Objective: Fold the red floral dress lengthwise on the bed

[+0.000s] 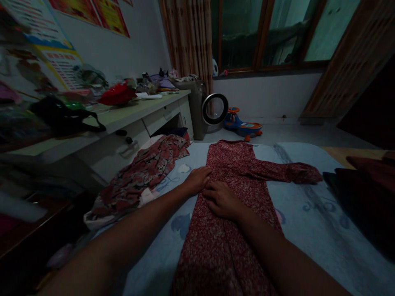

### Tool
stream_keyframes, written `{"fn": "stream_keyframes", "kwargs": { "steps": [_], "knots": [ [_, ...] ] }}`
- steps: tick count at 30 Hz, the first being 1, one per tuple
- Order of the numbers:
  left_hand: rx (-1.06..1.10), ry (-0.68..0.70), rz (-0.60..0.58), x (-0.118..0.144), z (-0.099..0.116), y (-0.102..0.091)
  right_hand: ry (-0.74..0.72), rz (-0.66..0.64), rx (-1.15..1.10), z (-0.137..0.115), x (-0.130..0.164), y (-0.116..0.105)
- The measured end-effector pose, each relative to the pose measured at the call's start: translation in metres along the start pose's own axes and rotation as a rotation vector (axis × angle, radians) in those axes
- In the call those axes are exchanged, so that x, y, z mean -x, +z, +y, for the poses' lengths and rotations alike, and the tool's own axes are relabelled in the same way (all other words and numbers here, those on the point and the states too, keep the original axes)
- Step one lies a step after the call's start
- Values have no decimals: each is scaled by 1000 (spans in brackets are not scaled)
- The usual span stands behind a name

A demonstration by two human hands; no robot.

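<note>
A long dark-red dress [228, 242] with a fine pale pattern lies lengthwise on the light-blue bed cover. One sleeve [277, 170] stretches out to the right; the left sleeve does not show as a separate shape. My left hand [198, 180] is at the dress's left edge below the shoulder, its fingers closed on the cloth. Just nearer to me, my right hand [224, 200] rests on the dress with bent fingers gathered at the same edge. The fingertips of both hands are partly hidden.
A crumpled patterned cloth [148, 168] lies along the bed's left side. Dark folded clothes [364, 197] are stacked at the right. Beyond the bed stand a washing machine [197, 111] with its round door open and a ride-on toy [242, 125]. A cluttered desk [135, 113] lines the left wall.
</note>
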State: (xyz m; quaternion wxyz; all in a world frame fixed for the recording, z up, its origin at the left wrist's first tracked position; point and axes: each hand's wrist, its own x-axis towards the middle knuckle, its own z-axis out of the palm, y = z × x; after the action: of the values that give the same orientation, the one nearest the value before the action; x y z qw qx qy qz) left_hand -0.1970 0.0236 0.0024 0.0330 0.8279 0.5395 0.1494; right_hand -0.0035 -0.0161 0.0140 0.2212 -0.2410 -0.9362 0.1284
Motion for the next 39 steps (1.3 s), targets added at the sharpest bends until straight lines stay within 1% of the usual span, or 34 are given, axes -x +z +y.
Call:
{"fn": "stream_keyframes", "kwargs": {
  "steps": [4,12,15,18,20,22,25,29,31,34,36,39],
  "knots": [
    [-29,6,-10,2,-4,3,-9,-10,-1,-1,0,-2],
    [-97,-123,-47,-15,-11,4,-12,-11,13,0,0,0],
    [-81,-125,-19,-25,-15,2,-11,-29,26,0,0,-2],
    [-39,-119,50,-29,-12,-3,-3,-28,26,0,1,-2],
    [7,-97,109,-23,-7,-6,-3,-26,17,0,0,-2],
    [60,-64,133,-10,0,-9,-10,-24,7,0,0,-2],
    [120,-31,83,17,10,-12,-23,-11,4,0,-1,-1],
    [185,-68,57,45,18,-11,-22,-10,13,-1,-1,-1],
    [187,-93,74,51,20,-7,-22,-13,24,0,-1,-1],
    [130,-122,104,53,22,-1,-36,-2,24,1,0,1],
    [96,-125,105,53,23,2,-40,28,1,2,1,4],
    [71,-127,104,54,24,2,-4,100,-46,7,0,9]
  ]
}}
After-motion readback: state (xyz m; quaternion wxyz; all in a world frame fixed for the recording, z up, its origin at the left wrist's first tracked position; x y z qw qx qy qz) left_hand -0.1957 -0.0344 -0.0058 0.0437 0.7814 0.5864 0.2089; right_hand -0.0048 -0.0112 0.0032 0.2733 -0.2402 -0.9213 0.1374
